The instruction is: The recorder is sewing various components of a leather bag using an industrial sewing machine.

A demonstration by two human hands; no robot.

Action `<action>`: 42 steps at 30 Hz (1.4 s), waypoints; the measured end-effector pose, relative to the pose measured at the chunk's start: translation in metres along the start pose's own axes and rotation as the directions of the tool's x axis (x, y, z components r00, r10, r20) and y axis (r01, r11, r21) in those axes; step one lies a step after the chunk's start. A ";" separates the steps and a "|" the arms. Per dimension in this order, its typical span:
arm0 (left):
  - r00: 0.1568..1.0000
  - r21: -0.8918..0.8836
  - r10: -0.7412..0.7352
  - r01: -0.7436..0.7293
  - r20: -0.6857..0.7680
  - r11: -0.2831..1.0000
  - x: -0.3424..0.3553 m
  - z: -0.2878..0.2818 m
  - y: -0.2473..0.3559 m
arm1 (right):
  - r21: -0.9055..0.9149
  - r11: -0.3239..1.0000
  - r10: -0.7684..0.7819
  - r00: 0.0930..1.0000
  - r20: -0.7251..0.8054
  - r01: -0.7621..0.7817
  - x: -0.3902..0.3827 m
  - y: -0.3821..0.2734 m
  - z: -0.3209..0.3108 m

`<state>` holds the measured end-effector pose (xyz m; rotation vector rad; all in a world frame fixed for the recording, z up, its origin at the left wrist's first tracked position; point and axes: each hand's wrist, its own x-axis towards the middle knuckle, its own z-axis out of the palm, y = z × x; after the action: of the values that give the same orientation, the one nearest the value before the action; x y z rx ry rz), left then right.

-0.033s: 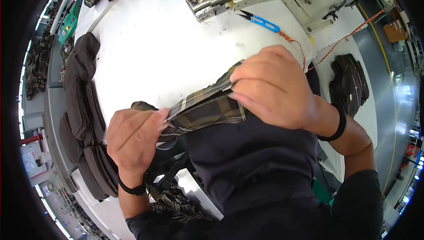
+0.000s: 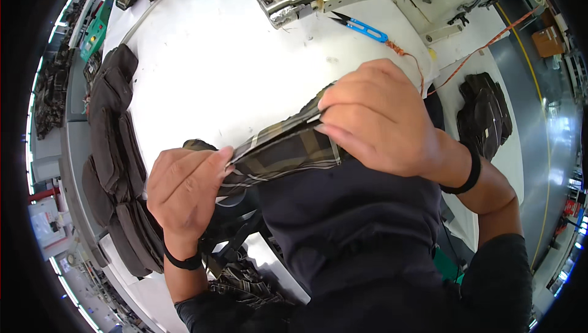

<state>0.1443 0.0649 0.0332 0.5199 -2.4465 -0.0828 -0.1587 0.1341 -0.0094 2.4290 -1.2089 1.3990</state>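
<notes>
A dark plaid piece of fabric (image 2: 285, 157) with olive-brown bands and thin white lines is stretched between my hands at the near edge of the white table (image 2: 202, 70). My left hand (image 2: 187, 189) pinches its left end between thumb and fingers. At the right end, my right hand (image 2: 380, 119) grips the upper edge, thumb underneath and fingers over the top. A dark slit runs between two layers along the edge. The part inside each grip is hidden. Beyond my right hand lie blue thread snips (image 2: 364, 30) with an orange cord.
The sewing machine (image 2: 288, 2) stands at the far side. Stacked dark brown fabric pieces (image 2: 113, 137) line the left side of the table. More dark pieces (image 2: 485, 115) rest on a white surface at right. Plaid cloth (image 2: 251, 284) hangs or lies below, near my lap.
The fabric's layered upper edge has tilted slightly, and the dark slit between its layers shows more plainly. Both hands keep their grip and have barely shifted.
</notes>
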 end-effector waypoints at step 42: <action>0.962 -0.250 -0.160 0.214 0.220 0.944 0.024 -0.001 -0.009 | 0.217 0.914 0.278 0.918 0.283 -0.344 0.023 -0.005 0.001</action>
<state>0.1308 0.0471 0.0463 0.6459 -2.5126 -0.5671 -0.1487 0.1241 0.0092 2.7545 -1.6297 1.4482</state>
